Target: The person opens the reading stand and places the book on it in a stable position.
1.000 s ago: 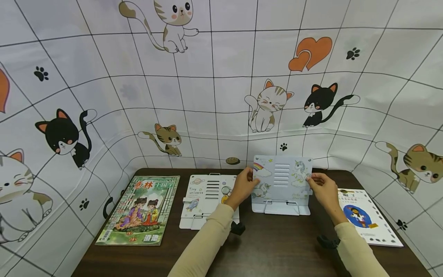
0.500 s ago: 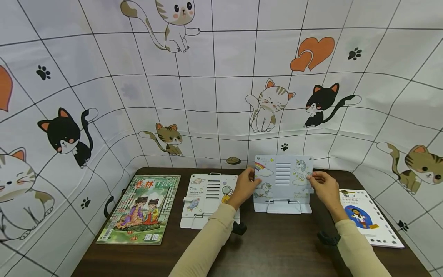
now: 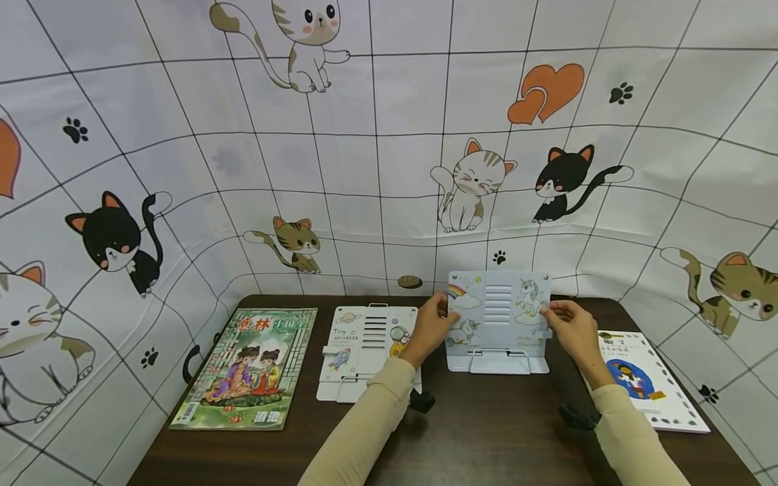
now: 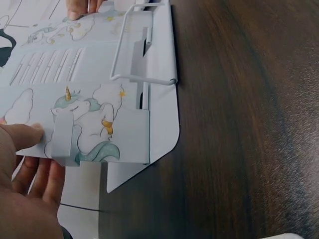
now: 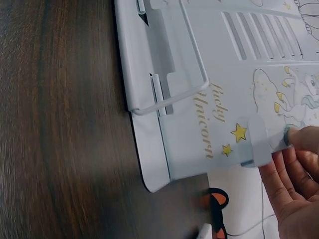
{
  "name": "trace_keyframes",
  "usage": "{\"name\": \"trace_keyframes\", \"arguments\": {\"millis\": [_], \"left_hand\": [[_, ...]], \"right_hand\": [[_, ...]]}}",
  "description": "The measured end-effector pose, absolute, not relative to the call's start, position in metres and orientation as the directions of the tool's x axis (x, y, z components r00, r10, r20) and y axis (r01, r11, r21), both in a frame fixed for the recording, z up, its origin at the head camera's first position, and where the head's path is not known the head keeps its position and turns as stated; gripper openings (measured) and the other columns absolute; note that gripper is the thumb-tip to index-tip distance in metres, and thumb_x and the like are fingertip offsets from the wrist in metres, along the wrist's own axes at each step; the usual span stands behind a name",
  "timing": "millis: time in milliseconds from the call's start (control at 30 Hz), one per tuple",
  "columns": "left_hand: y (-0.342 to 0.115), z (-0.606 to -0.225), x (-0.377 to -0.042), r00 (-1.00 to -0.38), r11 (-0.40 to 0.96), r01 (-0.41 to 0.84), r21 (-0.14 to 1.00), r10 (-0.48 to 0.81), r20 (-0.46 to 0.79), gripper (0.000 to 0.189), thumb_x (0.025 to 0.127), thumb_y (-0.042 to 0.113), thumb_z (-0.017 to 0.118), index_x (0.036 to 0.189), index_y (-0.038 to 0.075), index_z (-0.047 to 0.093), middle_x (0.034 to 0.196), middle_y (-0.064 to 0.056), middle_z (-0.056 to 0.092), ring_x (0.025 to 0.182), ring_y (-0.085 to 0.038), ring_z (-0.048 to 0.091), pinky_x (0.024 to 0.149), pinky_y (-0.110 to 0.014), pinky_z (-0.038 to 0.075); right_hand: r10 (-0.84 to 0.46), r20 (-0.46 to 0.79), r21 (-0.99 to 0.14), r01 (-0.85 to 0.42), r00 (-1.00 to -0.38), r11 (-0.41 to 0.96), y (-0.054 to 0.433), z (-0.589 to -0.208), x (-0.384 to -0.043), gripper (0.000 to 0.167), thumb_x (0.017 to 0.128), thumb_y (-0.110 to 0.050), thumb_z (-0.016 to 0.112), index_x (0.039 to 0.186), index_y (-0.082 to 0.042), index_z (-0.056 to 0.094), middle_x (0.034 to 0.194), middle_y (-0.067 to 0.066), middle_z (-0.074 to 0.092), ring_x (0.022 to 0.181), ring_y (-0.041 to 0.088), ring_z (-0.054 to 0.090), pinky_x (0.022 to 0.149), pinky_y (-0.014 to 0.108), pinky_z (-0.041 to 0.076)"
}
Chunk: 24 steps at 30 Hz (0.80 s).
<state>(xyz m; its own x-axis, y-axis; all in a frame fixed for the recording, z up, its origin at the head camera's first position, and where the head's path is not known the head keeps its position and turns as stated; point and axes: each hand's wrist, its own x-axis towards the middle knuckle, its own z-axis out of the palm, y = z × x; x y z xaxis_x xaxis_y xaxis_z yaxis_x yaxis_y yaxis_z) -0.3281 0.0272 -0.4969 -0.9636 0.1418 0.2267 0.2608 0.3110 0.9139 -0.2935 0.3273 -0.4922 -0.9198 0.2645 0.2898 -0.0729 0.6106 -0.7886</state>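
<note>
Unicorn-printed book stand point(image 3: 498, 333) sits right of the Tiny universe book stand point(image 3: 361, 354), side edges pinched by left hand point(image 3: 429, 329) and right hand point(image 3: 574, 331).

the left sleeve point(image 3: 360, 426), long and made of plain pale-beige cloth, has a bunched fold and small creases near its cuff. the right sleeve point(image 3: 637, 435), in the same beige cloth, also reaches nearly to the wrist. the left hand point(image 3: 429, 331) and the right hand point(image 3: 571, 334) are bare. a small black blocky attachment point(image 3: 422, 401) shows beside the left forearm, a black rounded attachment point(image 3: 577, 418) beside the right, their finer details too small to tell
</note>
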Motion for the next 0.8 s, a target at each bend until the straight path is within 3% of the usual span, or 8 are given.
{"name": "trace_keyframes", "arguments": {"millis": [267, 433, 567, 700, 800], "left_hand": [[0.039, -0.484, -0.312, -0.893, 0.26, 0.411, 0.874, -0.079, 0.443, 0.008, 0.1, 0.01, 0.071, 0.104, 0.004, 0.069, 0.09, -0.009, 0.067, 0.077, -0.004, 0.055, 0.071, -0.02, 0.049], [0.057, -0.47, -0.291, -0.864, 0.204, 0.499, 0.842, 0.039, 0.502, 0.012, 0.102, 0.016, 0.073, 0.101, 0.004, 0.076, 0.074, -0.005, 0.065, 0.065, 0.001, 0.049, 0.06, -0.017, 0.042], [0.074, -0.469, -0.276, -0.873, 0.151, 0.48, 0.864, 0.173, 0.455, 0.017, 0.105, 0.019, 0.07, 0.105, 0.004, 0.079, 0.072, -0.008, 0.067, 0.061, 0.003, 0.05, 0.057, -0.016, 0.041], [0.093, -0.473, -0.261, -0.895, 0.118, 0.397, 0.91, 0.272, 0.354, 0.019, 0.107, 0.018, 0.067, 0.109, 0.004, 0.08, 0.077, -0.015, 0.072, 0.059, 0.003, 0.055, 0.057, -0.015, 0.047], [0.108, -0.476, -0.249, -0.909, 0.101, 0.308, 0.946, 0.325, 0.262, 0.018, 0.107, 0.014, 0.064, 0.109, 0.004, 0.08, 0.079, -0.015, 0.074, 0.058, 0.002, 0.058, 0.058, -0.015, 0.053]], "right_hand": [[0.25, 0.344, -0.749, -0.104, -0.905, 0.654, 0.358, -0.492, -0.27, 0.032, 0.11, -0.023, 0.061, 0.125, 0.004, 0.069, 0.114, 0.029, 0.076, 0.074, -0.021, 0.058, 0.066, 0.007, 0.05], [0.255, 0.341, -0.702, -0.065, -0.905, 0.709, 0.39, -0.496, -0.256, 0.033, 0.11, -0.025, 0.06, 0.124, 0.004, 0.069, 0.112, 0.03, 0.075, 0.072, -0.017, 0.061, 0.062, 0.012, 0.051], [0.289, 0.28, -0.672, 0.028, -0.916, 0.74, 0.411, -0.497, -0.246, 0.037, 0.111, -0.027, 0.057, 0.125, 0.006, 0.067, 0.114, 0.032, 0.074, 0.07, -0.011, 0.061, 0.058, 0.018, 0.051], [0.341, 0.231, -0.612, 0.136, -0.911, 0.779, 0.425, -0.494, -0.237, 0.038, 0.109, -0.024, 0.056, 0.125, 0.009, 0.065, 0.116, 0.035, 0.072, 0.081, 0.026, 0.073, 0.07, 0.037, 0.052], [0.375, 0.201, -0.571, 0.203, -0.905, 0.795, 0.433, -0.491, -0.231, 0.036, 0.107, -0.019, 0.057, 0.123, 0.013, 0.062, 0.12, 0.039, 0.067, 0.1, 0.052, 0.067, 0.078, 0.056, 0.05]]}}
